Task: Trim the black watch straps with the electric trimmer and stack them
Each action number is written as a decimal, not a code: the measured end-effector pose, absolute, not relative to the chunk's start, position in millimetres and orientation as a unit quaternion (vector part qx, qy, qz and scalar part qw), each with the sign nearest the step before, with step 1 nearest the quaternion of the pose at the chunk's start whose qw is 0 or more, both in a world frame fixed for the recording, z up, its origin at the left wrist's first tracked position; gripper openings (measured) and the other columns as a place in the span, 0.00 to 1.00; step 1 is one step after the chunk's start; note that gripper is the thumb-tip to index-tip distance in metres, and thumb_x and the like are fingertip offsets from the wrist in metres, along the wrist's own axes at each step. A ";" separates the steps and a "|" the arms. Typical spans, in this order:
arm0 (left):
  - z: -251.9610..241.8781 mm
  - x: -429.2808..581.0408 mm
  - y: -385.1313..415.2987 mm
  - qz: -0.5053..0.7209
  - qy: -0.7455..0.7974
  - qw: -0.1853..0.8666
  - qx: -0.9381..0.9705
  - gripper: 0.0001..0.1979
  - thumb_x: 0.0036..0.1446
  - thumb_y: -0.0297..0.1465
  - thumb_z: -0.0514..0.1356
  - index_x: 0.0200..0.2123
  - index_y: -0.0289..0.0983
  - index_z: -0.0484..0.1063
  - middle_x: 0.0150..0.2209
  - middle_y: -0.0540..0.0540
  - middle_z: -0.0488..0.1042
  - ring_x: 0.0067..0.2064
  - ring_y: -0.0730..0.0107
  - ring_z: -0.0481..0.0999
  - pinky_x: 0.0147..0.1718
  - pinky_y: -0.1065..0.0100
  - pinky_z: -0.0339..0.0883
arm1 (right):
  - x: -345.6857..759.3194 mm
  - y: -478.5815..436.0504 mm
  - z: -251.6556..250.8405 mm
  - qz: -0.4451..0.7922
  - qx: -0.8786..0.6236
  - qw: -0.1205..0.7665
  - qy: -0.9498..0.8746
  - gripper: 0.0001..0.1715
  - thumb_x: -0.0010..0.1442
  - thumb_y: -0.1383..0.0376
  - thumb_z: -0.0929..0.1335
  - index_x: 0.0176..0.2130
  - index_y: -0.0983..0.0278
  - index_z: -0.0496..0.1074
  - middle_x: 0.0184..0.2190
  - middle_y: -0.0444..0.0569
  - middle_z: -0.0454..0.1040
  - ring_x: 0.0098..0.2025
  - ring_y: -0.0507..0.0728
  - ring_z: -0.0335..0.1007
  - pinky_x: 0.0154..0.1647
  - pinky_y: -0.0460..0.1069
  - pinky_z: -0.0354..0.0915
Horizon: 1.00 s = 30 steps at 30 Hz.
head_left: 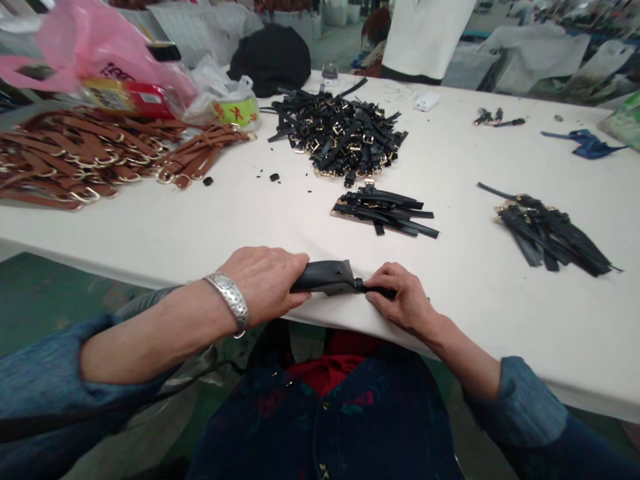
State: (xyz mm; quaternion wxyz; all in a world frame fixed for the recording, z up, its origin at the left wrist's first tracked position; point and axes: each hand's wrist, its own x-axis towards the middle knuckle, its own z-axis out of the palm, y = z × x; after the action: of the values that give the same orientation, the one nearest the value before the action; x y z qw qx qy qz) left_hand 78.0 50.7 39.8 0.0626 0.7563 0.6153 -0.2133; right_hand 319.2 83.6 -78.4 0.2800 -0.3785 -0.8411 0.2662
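Near the table's front edge, my left hand (265, 280) is wrapped round a black hand-held power tool (327, 277) that is shaped like a hair clipper. Its wider head points right. My right hand (403, 297) pinches a short black buckle strap (383, 291), whose end is up against the tool's head; whether they touch I cannot tell. My fingers cover much of the strap. Beyond my hands lies a small bunch of black straps (385, 210), with a large heap of black buckle straps (345, 137) behind it. Another bunch of black straps (555, 230) rests to the right.
Brown straps with metal rings (90, 153) are piled at the left, under a pink plastic bag (110, 53). A black cap (273, 60), a small white object (427, 101) and a blue strip (587, 143) lie farther back on the white table (280, 220). A cord (210, 370) hangs below my left arm.
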 end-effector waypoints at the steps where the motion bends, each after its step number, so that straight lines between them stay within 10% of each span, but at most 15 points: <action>1: 38.7 78.1 51.8 -0.210 0.617 0.067 0.755 0.21 0.50 0.49 0.51 0.38 0.41 0.71 0.29 0.42 0.76 0.33 0.56 0.75 0.30 0.63 0.61 | 319.2 83.8 -79.7 0.263 -0.378 0.284 -0.841 0.08 0.52 0.68 0.70 0.35 0.60 0.76 0.32 0.48 0.73 0.37 0.56 0.67 0.38 0.52 0.64; 30: 26.0 67.2 47.0 -0.180 0.650 0.088 0.733 0.24 0.51 0.51 0.50 0.39 0.40 0.71 0.29 0.42 0.76 0.32 0.56 0.75 0.27 0.65 0.59 | 311.2 77.1 -68.8 0.240 -0.386 0.245 -0.856 0.10 0.56 0.70 0.64 0.40 0.62 0.68 0.34 0.48 0.70 0.37 0.55 0.65 0.39 0.49 0.62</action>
State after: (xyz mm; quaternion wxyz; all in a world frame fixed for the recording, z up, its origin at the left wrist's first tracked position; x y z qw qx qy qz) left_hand 67.2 47.0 26.0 0.0879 0.7333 0.6496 -0.1804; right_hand 311.2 77.1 -68.8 0.2453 -0.3864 -0.8560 0.2402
